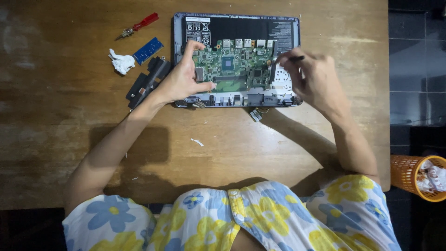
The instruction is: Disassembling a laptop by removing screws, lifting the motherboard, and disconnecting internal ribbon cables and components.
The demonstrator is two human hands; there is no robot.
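Observation:
An opened laptop base (237, 25) lies on the wooden table (55, 139), its green circuit board (232, 65) exposed. My left hand (183, 76) rests on the board's left side, thumb and forefinger spread around a small part. My right hand (311, 76) is closed on a thin dark tool (293, 58), whose tip points at the board's right edge.
A red-handled screwdriver (139, 24), a blue memory strip (148, 50), a crumpled white tissue (121, 61) and a black bracket part (147, 81) lie left of the laptop. A small connector (256, 115) sits below it. An orange waste basket (416, 176) stands right of the table.

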